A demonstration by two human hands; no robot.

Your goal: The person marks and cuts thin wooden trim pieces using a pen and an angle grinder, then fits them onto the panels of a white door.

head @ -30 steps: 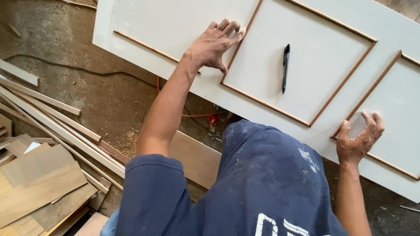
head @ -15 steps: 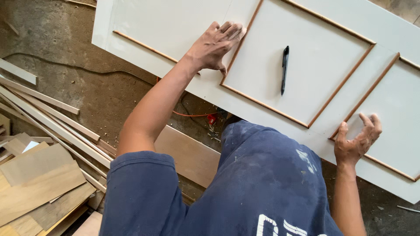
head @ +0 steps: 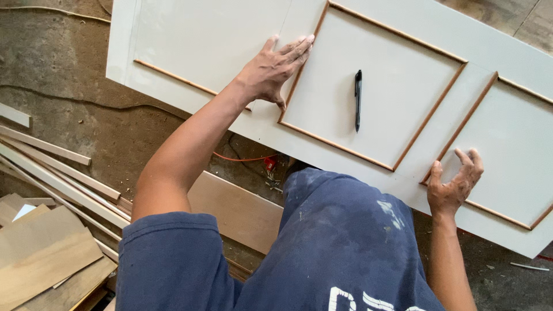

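Now both hands lie spread and flat, holding nothing, left hand point(head: 273, 69) and right hand point(head: 455, 184) steadying the white panelled door point(head: 230, 40), black pen point(head: 358, 99) lying between them, likely awaiting pickup for marking

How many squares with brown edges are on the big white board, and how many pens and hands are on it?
Framed squares on the white board: 3, left, middle, right
Black pen: 1
Hands: 2, left hand, right hand
Total: 6
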